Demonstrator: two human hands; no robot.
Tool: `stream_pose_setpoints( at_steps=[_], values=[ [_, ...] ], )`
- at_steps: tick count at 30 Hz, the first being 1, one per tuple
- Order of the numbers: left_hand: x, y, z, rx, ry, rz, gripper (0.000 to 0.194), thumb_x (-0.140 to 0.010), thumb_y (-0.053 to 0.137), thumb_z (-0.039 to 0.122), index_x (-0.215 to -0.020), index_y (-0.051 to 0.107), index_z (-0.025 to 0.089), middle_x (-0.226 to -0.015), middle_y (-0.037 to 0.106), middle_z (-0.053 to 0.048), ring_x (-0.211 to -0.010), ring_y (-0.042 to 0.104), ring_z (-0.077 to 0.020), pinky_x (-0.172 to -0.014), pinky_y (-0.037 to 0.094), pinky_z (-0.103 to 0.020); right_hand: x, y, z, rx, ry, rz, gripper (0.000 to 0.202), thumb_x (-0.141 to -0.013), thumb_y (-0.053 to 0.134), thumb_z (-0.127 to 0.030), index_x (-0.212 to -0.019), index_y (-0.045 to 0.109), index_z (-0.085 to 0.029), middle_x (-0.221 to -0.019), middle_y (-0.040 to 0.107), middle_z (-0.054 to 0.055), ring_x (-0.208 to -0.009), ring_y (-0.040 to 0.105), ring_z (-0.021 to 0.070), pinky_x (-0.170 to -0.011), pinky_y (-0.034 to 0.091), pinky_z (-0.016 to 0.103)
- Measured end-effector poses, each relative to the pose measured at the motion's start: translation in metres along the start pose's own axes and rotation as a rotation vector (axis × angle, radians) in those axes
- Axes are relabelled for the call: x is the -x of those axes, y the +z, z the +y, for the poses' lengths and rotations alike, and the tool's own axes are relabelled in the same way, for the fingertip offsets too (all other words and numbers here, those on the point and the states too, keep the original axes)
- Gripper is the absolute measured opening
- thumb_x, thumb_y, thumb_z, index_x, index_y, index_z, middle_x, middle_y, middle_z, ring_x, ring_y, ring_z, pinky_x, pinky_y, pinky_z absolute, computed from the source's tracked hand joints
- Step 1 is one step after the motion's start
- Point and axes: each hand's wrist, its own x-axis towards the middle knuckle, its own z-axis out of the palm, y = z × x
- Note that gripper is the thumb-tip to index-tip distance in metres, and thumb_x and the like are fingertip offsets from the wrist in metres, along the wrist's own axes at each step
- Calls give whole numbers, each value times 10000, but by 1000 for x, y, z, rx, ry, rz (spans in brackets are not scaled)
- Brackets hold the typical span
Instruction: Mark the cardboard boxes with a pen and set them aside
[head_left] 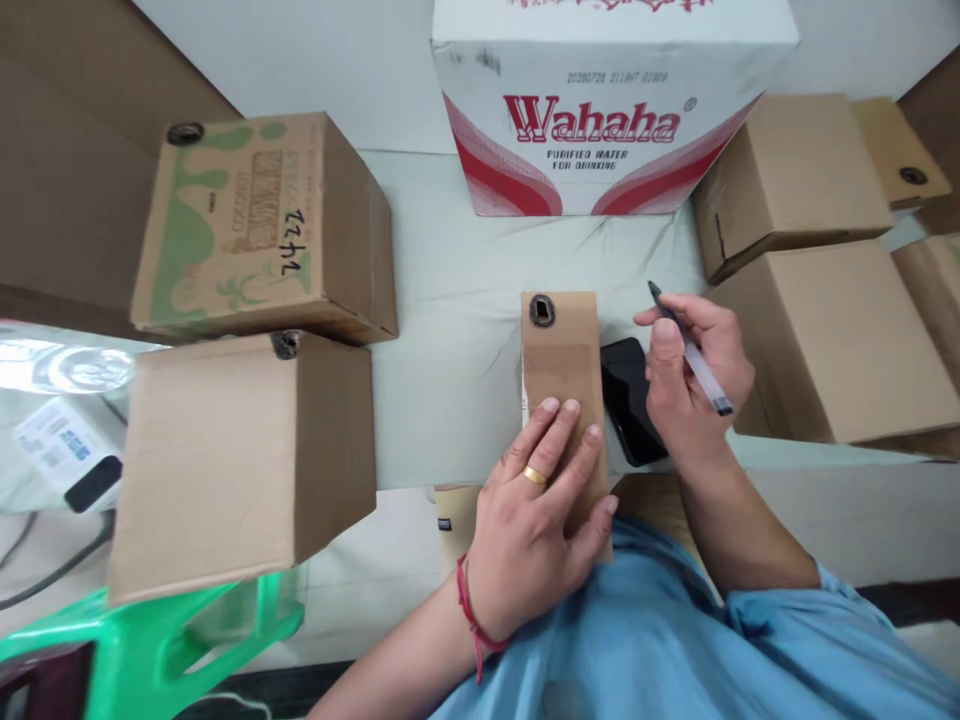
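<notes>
In the head view, a small cardboard box (564,390) is pressed flat on the table edge (450,400) by the left hand (536,520), fingers spread. A marker pen (690,350) is gripped in the right hand (694,385), just beside a black phone (628,400). The step in hand seems to be marking the box; the pen tip must be brought over its top face.

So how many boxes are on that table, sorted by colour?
Plain brown boxes: 5 (one under the left hand, one front left, three on the right)
Brown with green print: 1
White and red Wahaha box: 1
Total: 7
</notes>
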Motion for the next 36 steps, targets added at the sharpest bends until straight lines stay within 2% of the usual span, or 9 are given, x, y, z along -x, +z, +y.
stream_pose_setpoints(
  at_steps=[3, 6, 11, 14, 17, 21, 27, 31, 36],
  values=[
    [1, 2, -1, 0, -1, 3, 509, -1047, 650, 322, -1531, 599, 175, -1659, 581, -156, -1618, 461, -323, -1234, 553, -506, 4, -31, 35, 375, -103, -153, 310, -1109, 492, -357, -1259, 713, -199, -999, 783, 99, -913, 727, 252, -838, 578, 374],
    [1, 5, -3, 6, 13, 25, 511, -1043, 665, 327, -1528, 600, 179, -1658, 581, -156, -1615, 466, -329, -1226, 562, -506, 8, -60, 63, 727, -175, -491, 400, -1033, 438, -133, -1298, 738, -141, -1054, 738, 162, -996, 648, 300, -864, 542, 395],
    [1, 7, -4, 12, 32, 56, 508, -1038, 671, 305, -1527, 596, 189, -1652, 584, -153, -1616, 466, -329, -1245, 550, -510, 21, -75, 74, 912, -39, -744, 624, -935, 387, 3, -1502, 631, -89, -1082, 697, 208, -982, 585, 321, -891, 536, 432],
    [1, 8, -4, 14, 37, 59, 522, -1036, 671, 295, -1540, 584, 192, -1658, 575, -155, -1621, 458, -332, -1260, 535, -518, 34, -65, 58, 869, 54, -650, 638, -995, 400, -77, -1623, 503, -115, -1191, 690, 235, -1038, 592, 353, -856, 561, 466],
    [1, 9, -4, 16, 37, 61, 528, -1039, 675, 302, -1547, 580, 195, -1664, 567, -158, -1625, 452, -336, -1258, 537, -520, 53, -47, 34, 812, 119, -560, 549, -1090, 489, -404, -1545, 554, -105, -1245, 672, 259, -1147, 575, 408, -822, 582, 493],
    [2, 10, -5, 15, 31, 55, 558, -1031, 688, 304, -1568, 566, 211, -1676, 555, -152, -1626, 449, -352, -1272, 516, -558, 71, -24, 18, 803, 225, -580, 856, -978, 685, -654, -1510, 527, -2, -1293, 648, 294, -1172, 571, 430, -936, 571, 544],
    [3, 12, -5, 33, 18, 58, 565, -1030, 685, 301, -1577, 565, 229, -1681, 552, -143, -1636, 434, -347, -1290, 496, -564, 71, -14, 26, 711, 345, -500, 706, -874, 803, -586, -1289, 611, -49, -1236, 620, 255, -1191, 569, 414, -1050, 510, 546],
    [3, 13, -5, 21, 33, 79, 532, -1040, 675, 304, -1553, 581, 201, -1665, 568, -154, -1624, 452, -340, -1276, 515, -544, 72, -19, 31, 591, 401, -434, 797, -788, 855, -486, -1384, 552, -52, -1306, 572, 237, -1188, 612, 392, -1070, 525, 532],
    [3, 12, -6, 27, 42, 73, 530, -1036, 674, 297, -1548, 584, 191, -1669, 563, -158, -1624, 451, -334, -1288, 501, -538, 61, -31, 31, 402, 483, -303, 827, -728, 862, -541, -1369, 553, -120, -1339, 549, 212, -1160, 662, 370, -1019, 579, 533]
  ],
)
